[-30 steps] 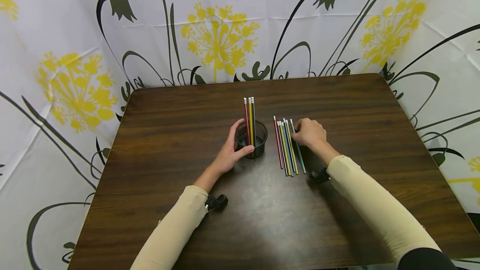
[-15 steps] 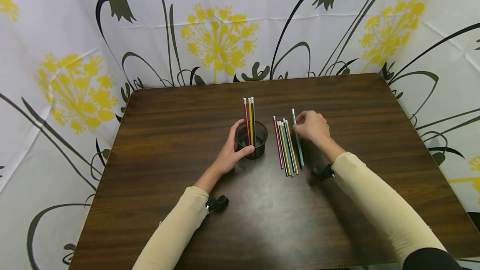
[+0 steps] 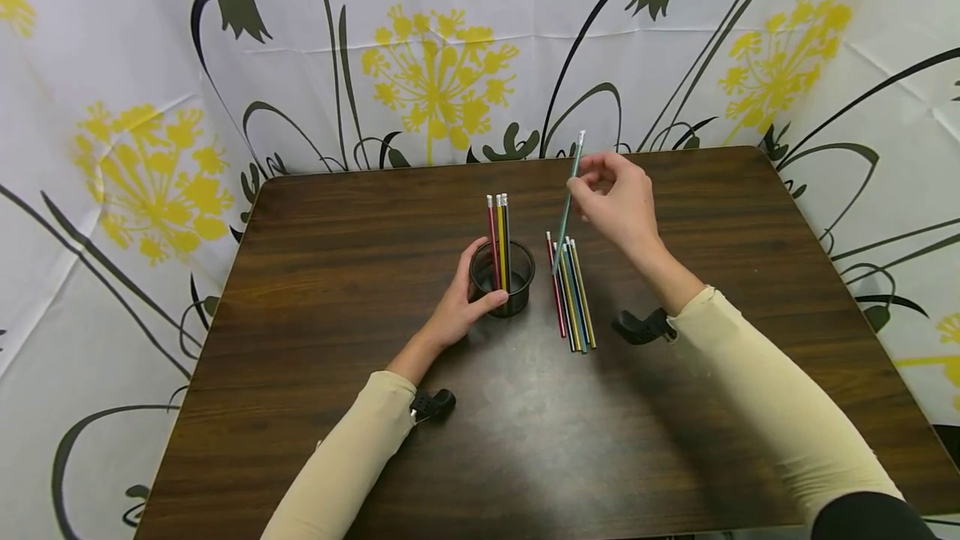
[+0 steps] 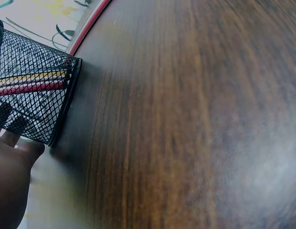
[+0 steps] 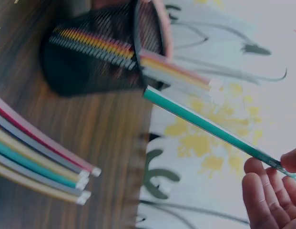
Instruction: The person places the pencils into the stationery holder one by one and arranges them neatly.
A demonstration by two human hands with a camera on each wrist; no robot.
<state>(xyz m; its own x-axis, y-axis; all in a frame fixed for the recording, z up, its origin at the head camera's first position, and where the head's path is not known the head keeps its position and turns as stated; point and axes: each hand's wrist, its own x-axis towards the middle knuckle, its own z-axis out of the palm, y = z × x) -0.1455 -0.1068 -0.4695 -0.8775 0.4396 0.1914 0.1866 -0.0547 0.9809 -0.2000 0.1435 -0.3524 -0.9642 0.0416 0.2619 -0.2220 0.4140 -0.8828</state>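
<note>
A black mesh pencil cup [image 3: 519,303] stands upright on the table, with my left hand [image 3: 452,312] wrapped round its left side, thumb across the front. Inside it stand several pencils [image 3: 501,227], red, yellow and black, eraser ends up. To the right of the cup, my right hand [image 3: 621,200] pinches a green pencil [image 3: 566,219] near its eraser end, raised and slanting down to the left. Its lower end points toward the cup's rim in the right wrist view. Below it in the head view, several pencils [image 3: 576,298] lie side by side on the table.
The brown wooden table [image 3: 337,273] reaches back to a white flowered curtain [image 3: 300,48]. A black wrist camera [image 3: 645,327] juts from the right wrist, another black camera [image 3: 435,407] from the left.
The right hand has lifted the green pencil from the right end of the row, moving up and away and tilting it toward the cup. The left hand and cup stay put.
</note>
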